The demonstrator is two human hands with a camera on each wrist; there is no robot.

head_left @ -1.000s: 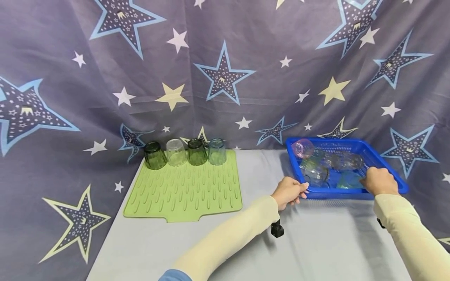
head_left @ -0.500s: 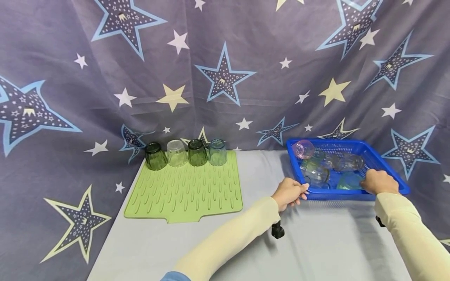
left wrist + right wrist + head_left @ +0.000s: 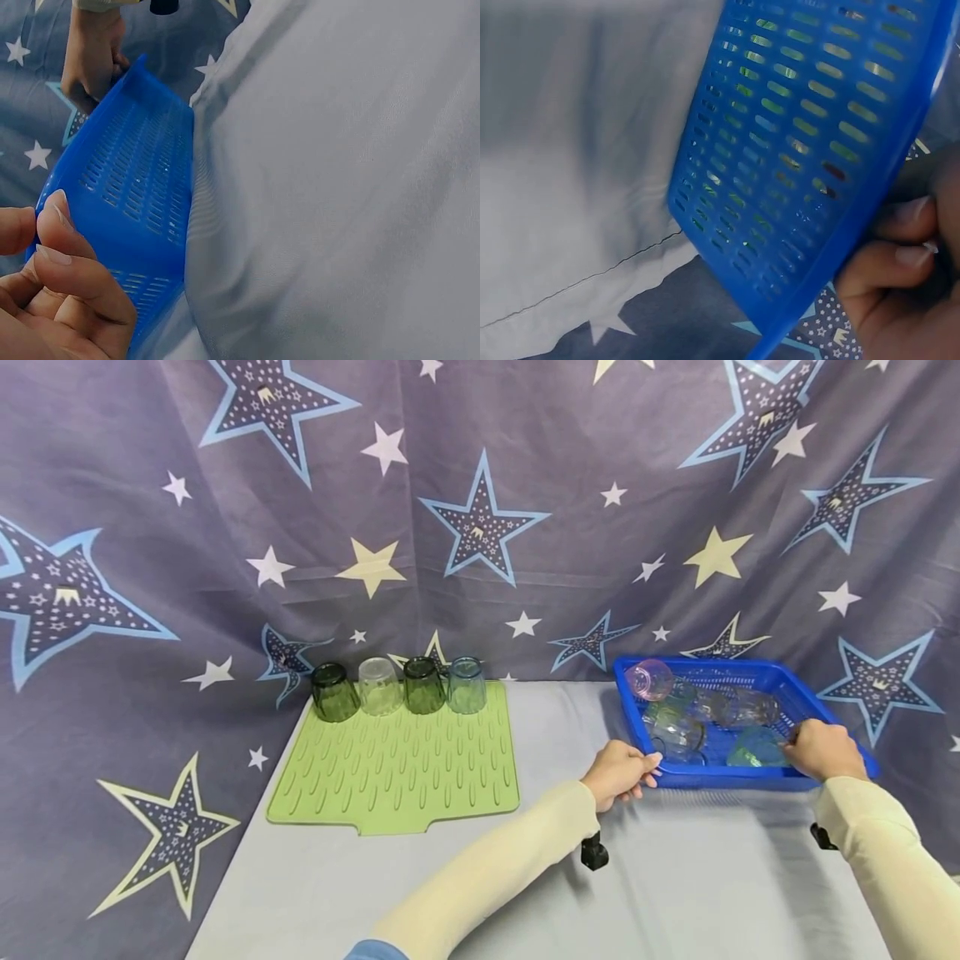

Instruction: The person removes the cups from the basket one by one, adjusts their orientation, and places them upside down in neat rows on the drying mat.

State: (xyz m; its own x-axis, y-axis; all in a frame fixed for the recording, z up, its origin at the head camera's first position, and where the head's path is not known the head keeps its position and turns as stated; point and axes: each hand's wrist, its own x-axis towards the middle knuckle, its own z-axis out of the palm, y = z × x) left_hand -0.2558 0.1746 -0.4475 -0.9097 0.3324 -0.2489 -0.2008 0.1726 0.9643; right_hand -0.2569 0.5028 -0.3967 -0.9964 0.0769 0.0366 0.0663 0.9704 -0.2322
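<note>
At the near left corner of the blue plastic basket [image 3: 731, 777], my left hand [image 3: 618, 770] pinches the rim between thumb and fingers. My right hand [image 3: 825, 749] reaches over the basket's near side toward the right, its fingers curled at a teal glass [image 3: 755, 747] lying inside. It seems to pinch the edge of that glass, though the fingertips are partly hidden in the head view. The right wrist view shows the curled fingers [image 3: 911, 255] just past the rim, with no glass visible between them. A pink glass [image 3: 649, 680] and several clear and greenish glasses share the basket.
On the left, a light green ribbed drying mat [image 3: 397, 777] lies on the white-covered table [image 3: 675, 877]. Several glasses [image 3: 424, 686] stand along its back edge in a row, apparently upside down. A star-patterned curtain [image 3: 480, 618] hangs directly behind.
My right hand has shifted slightly to the right, and the teal glass has moved a little with it and turned. My left hand has stayed at the basket corner.
</note>
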